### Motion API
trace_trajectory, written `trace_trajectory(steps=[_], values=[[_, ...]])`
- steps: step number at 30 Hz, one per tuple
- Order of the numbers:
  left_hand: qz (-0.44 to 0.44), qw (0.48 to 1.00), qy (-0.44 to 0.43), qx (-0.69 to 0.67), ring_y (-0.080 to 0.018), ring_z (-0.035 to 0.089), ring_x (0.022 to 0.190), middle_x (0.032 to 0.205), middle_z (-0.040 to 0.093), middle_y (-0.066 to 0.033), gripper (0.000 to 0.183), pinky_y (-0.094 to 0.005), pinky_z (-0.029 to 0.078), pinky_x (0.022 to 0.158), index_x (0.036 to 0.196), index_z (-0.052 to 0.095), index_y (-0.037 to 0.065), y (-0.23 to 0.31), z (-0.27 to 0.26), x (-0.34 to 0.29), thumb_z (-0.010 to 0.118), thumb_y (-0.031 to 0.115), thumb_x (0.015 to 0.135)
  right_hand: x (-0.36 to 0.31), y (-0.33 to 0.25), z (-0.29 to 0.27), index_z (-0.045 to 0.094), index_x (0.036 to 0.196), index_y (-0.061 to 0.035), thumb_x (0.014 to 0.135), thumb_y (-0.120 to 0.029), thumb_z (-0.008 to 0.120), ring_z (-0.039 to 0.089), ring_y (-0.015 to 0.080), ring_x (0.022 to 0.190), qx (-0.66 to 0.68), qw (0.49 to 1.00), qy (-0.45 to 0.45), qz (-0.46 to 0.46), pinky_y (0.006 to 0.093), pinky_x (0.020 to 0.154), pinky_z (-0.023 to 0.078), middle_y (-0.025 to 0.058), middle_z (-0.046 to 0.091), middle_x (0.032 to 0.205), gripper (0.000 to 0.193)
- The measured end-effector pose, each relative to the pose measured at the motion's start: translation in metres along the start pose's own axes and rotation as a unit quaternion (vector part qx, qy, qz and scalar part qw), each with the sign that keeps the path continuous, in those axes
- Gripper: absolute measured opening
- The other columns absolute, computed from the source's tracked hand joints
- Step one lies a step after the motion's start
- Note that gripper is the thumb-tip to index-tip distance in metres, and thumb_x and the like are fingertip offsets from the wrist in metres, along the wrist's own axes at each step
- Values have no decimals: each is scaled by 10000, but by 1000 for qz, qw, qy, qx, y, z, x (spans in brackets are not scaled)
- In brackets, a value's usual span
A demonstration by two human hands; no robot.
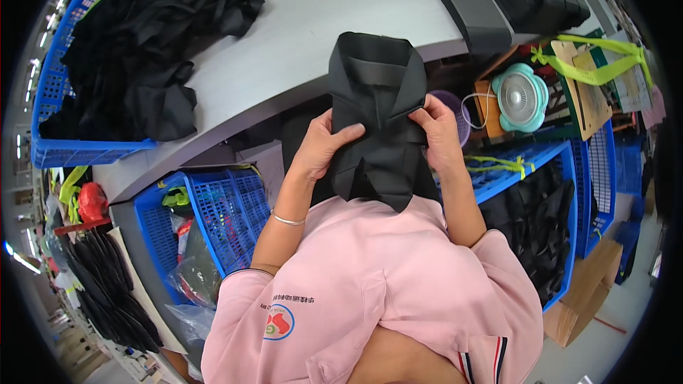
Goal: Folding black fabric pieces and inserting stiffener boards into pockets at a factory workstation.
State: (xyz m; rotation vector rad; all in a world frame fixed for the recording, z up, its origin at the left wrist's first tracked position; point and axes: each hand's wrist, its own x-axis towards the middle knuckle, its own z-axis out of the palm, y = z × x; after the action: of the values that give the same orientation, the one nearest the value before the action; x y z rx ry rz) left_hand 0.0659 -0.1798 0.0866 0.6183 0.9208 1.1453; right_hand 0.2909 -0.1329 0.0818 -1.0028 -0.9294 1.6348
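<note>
Hands are gripping a folded black garment (377,117) at the grey counter (299,50) edge: left hand (320,146) and right hand (435,131) fingers pinching opposite sides; keeping tension even looks best for neat folds.

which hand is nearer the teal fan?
Right. The right hand grips the black garment on its fan-side edge; the left hand holds the far edge from the teal fan.
</note>
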Motion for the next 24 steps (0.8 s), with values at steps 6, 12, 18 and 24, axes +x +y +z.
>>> trace_trajectory(steps=[6, 12, 18, 24], values=[[-1, 997, 19, 73, -149, 678, 936, 1048, 727, -90, 293, -292, 547, 865, 1078, 689, -34, -16, 2, -10, 799, 55, 822, -24, -20, 9, 691, 1042, 29, 896, -102, 717, 610, 70, 803, -160, 986, 3, -44, 227, 745, 493, 9, 703, 890, 197], [-46, 994, -87, -36, -173, 675, 978, 1112, 703, -96, 390, -313, 539, 898, 1182, 649, -30, -11, 13, -15, 779, 59, 825, -35, -15, 1, 721, 1012, 49, 867, -43, 695, 643, 82, 821, -37, 999, 31, -11, 233, 750, 511, 44, 729, 931, 174], [-82, 984, -114, 110, -176, 632, 1087, 1222, 657, -79, 469, -327, 498, 961, 1281, 581, -38, -53, 24, -33, 738, 36, 846, -47, 1, -35, 724, 908, 7, 880, -66, 696, 555, 13, 737, -179, 976, 96, -76, 204, 646, 458, -64, 666, 812, 83], [-218, 960, -175, -12, -177, 660, 1055, 1189, 672, -84, 459, -339, 546, 917, 1322, 562, -12, -73, 41, -32, 716, 142, 918, -72, 45, -100, 615, 723, -17, 877, -139, 730, 425, 12, 622, -93, 963, 217, -128, 254, 521, 349, -95, 486, 650, 228]])
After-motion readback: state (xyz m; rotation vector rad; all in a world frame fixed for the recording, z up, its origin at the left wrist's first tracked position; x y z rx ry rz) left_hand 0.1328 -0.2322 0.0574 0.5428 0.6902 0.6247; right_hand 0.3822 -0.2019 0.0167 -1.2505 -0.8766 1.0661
